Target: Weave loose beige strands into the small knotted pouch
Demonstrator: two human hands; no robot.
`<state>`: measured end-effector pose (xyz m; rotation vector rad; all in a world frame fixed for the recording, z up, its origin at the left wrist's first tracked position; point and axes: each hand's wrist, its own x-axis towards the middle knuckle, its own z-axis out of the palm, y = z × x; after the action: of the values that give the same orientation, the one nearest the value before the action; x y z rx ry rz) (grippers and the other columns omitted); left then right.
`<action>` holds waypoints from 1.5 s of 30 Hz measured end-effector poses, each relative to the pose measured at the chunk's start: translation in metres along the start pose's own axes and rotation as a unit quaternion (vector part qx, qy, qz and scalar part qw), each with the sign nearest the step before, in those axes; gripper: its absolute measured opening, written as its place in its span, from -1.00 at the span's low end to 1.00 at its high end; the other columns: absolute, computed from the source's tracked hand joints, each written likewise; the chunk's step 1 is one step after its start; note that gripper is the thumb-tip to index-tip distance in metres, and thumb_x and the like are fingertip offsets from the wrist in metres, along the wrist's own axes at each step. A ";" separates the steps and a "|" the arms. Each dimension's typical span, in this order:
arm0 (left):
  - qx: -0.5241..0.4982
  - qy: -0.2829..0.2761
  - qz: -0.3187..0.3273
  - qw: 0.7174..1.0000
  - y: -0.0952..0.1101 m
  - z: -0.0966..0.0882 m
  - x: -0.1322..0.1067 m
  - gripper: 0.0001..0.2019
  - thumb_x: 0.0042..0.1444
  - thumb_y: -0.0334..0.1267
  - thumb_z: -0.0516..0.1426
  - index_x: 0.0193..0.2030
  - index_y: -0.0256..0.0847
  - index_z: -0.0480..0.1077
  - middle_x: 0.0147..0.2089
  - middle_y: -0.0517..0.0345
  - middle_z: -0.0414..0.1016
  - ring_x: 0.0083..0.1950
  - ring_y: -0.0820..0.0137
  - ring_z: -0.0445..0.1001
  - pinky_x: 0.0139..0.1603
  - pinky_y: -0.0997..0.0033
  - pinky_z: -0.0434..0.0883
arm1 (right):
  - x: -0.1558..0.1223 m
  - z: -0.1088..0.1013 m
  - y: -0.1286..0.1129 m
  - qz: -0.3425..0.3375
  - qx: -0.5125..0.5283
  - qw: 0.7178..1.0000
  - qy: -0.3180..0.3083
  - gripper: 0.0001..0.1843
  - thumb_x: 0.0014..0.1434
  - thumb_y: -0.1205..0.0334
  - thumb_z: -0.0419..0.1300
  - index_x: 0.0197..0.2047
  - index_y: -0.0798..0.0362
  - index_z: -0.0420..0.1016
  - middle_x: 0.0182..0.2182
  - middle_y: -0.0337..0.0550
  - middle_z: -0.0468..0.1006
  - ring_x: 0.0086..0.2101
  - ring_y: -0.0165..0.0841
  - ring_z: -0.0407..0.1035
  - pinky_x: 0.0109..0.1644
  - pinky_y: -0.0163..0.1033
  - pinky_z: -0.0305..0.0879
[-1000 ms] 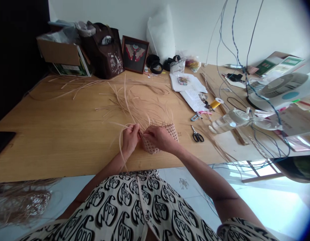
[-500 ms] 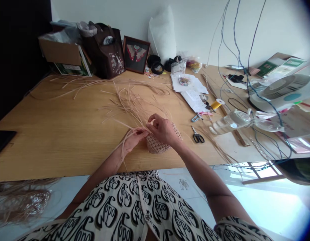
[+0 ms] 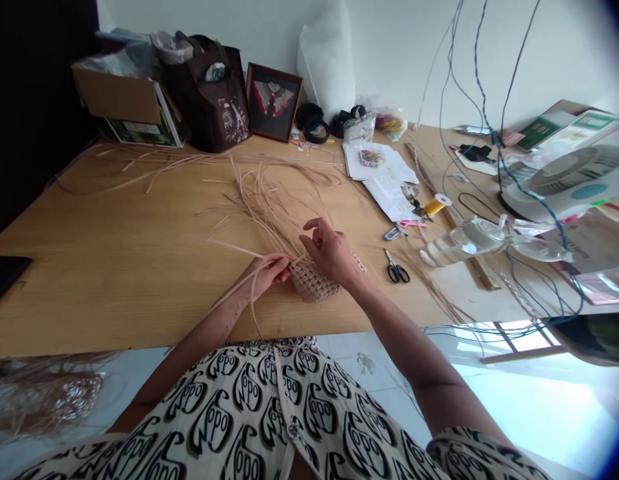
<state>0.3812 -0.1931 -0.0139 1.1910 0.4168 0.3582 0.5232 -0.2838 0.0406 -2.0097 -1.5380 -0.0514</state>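
Observation:
A small woven basket (image 3: pixel 314 283) of tan cane strips sits near the table's front edge, partly hidden under my right hand. Long loose strips (image 3: pixel 262 207) fan out from it across the wood. My left hand (image 3: pixel 270 272) pinches strips at the basket's left rim, and a few of them trail back over the wrist. Over the top of the basket, my right hand (image 3: pixel 332 252) has its fingers curled, with the index finger and thumb a little apart. What the curled fingers hold, if anything, is hidden.
Right of the basket lie black-handled scissors (image 3: pixel 397 272), more strips (image 3: pixel 442 297), a clear bottle (image 3: pixel 459 243) and a yellow spool (image 3: pixel 436 205). Papers (image 3: pixel 384 193) are behind them. A brown bag (image 3: pixel 209 100), a box (image 3: pixel 122 100) and a picture frame (image 3: pixel 273 103) line the wall.
My right hand has shifted slightly up and right, away from my left fingertips. The left hand stays at the basket's rim, a little farther from the right hand.

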 end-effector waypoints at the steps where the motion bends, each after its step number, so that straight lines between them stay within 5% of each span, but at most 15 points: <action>1: -0.018 -0.002 -0.012 1.000 0.001 0.000 -0.001 -0.63 -0.10 -0.02 0.21 -0.31 -0.31 0.42 -0.58 0.25 0.31 -0.56 0.56 0.22 -0.53 0.53 0.13 | 0.001 -0.003 0.000 -0.006 -0.009 1.000 -0.016 -0.77 0.24 0.15 -0.01 -0.11 0.08 0.32 -0.60 -0.30 0.38 -0.57 -0.45 0.24 -0.42 -0.37 0.06; 6: -0.030 0.019 -0.021 0.999 0.003 0.007 -0.002 -0.65 -0.14 -0.02 0.24 -0.39 -0.31 0.42 -0.66 0.29 0.24 -0.60 0.58 0.16 -0.57 0.54 0.05 | -0.002 -0.011 -0.010 -0.053 -0.068 0.990 -0.108 -0.72 0.28 0.17 -0.07 -0.29 0.06 0.42 -0.37 -0.11 0.51 -0.39 -0.38 0.36 -0.35 -0.34 0.08; 9: -0.021 0.046 -0.006 0.999 0.003 0.013 0.000 -0.69 -0.19 -0.06 0.27 -0.50 -0.31 0.41 -0.64 0.29 0.25 -0.59 0.60 0.12 -0.57 0.53 0.05 | -0.005 -0.009 -0.016 -0.058 -0.066 0.988 -0.130 -0.76 0.27 0.21 -0.08 -0.15 0.04 0.38 -0.41 -0.15 0.51 -0.44 -0.39 0.35 -0.37 -0.34 0.07; 15: 0.037 0.083 0.034 0.995 -0.003 0.015 -0.003 -0.74 -0.26 -0.14 0.31 -0.57 -0.28 0.39 -0.56 0.24 0.34 -0.47 0.52 0.27 -0.42 0.49 0.22 | -0.008 0.004 0.000 0.002 -0.027 0.998 -0.058 -0.82 0.20 0.29 -0.09 -0.19 0.06 0.29 -0.60 -0.28 0.39 -0.60 -0.44 0.23 -0.47 -0.37 0.04; 20: -0.030 0.058 -0.018 0.998 -0.002 0.004 -0.006 -0.71 -0.16 -0.08 0.26 -0.43 -0.30 0.42 -0.54 0.24 0.36 -0.59 0.61 0.19 -0.58 0.55 0.11 | -0.001 0.001 0.011 0.006 0.007 1.000 0.002 -0.83 0.23 0.23 -0.09 -0.19 0.07 0.26 -0.60 -0.29 0.37 -0.61 -0.46 0.21 -0.47 -0.38 0.04; 24: -0.101 0.061 -0.035 0.992 0.010 -0.014 -0.009 -0.62 -0.05 0.01 0.19 -0.22 -0.27 0.43 -0.34 0.11 0.48 -0.61 0.61 0.26 -0.63 0.58 0.08 | -0.001 -0.004 0.007 -0.015 0.018 0.999 -0.025 -0.76 0.25 0.16 -0.06 -0.10 0.09 0.29 -0.60 -0.29 0.38 -0.59 -0.45 0.23 -0.43 -0.37 0.07; 29: 0.010 0.134 -0.059 0.989 0.030 -0.049 -0.023 -0.50 -0.03 0.15 0.11 -0.20 -0.29 0.42 -0.31 -0.02 0.54 -0.63 0.56 0.33 -0.69 0.59 0.03 | -0.012 0.003 0.003 -0.010 0.034 0.998 -0.052 -0.75 0.25 0.13 -0.03 -0.16 0.07 0.38 -0.59 -0.27 0.41 -0.57 -0.45 0.25 -0.41 -0.38 0.09; 35: 0.090 0.223 -0.111 0.964 0.070 -0.112 -0.022 -0.45 -0.04 0.23 0.06 -0.46 -0.35 0.41 -0.66 0.06 0.40 -0.75 0.60 0.14 -0.74 0.58 -0.06 | -0.016 0.008 0.005 -0.004 0.047 0.998 -0.050 -0.78 0.22 0.14 0.02 -0.18 0.05 0.41 -0.58 -0.28 0.42 -0.56 -0.45 0.27 -0.41 -0.38 0.11; 39: 0.090 0.250 -0.112 0.957 0.093 -0.139 -0.012 -0.55 0.03 0.09 0.08 -0.46 -0.35 0.41 -0.59 -0.01 0.44 -0.69 0.59 0.19 -0.70 0.59 0.03 | -0.017 0.008 0.005 -0.001 0.050 0.998 -0.043 -0.79 0.21 0.15 0.03 -0.20 0.05 0.42 -0.58 -0.27 0.43 -0.56 -0.45 0.27 -0.40 -0.38 0.12; 43: 0.252 0.193 -0.160 0.935 0.091 -0.124 -0.013 -0.67 -0.02 -0.05 0.16 -0.47 -0.35 0.42 -0.51 -0.09 0.50 -0.66 0.53 0.26 -0.69 0.56 0.04 | -0.018 0.006 0.004 -0.005 0.048 0.998 -0.043 -0.79 0.21 0.17 0.02 -0.20 0.06 0.42 -0.58 -0.26 0.43 -0.56 -0.45 0.27 -0.41 -0.39 0.12; 45: 0.301 0.137 -0.108 0.938 0.081 -0.102 -0.016 -0.75 -0.05 -0.12 0.18 -0.44 -0.32 0.45 -0.49 0.00 0.50 -0.66 0.55 0.25 -0.67 0.57 0.08 | -0.018 0.005 0.003 -0.007 0.046 0.998 -0.043 -0.78 0.21 0.17 0.02 -0.20 0.06 0.42 -0.59 -0.27 0.42 -0.56 -0.45 0.26 -0.41 -0.39 0.11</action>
<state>0.3131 -0.0911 0.0330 1.6780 0.9396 0.2074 0.5178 -0.2974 0.0281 -1.9509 -1.5795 0.0993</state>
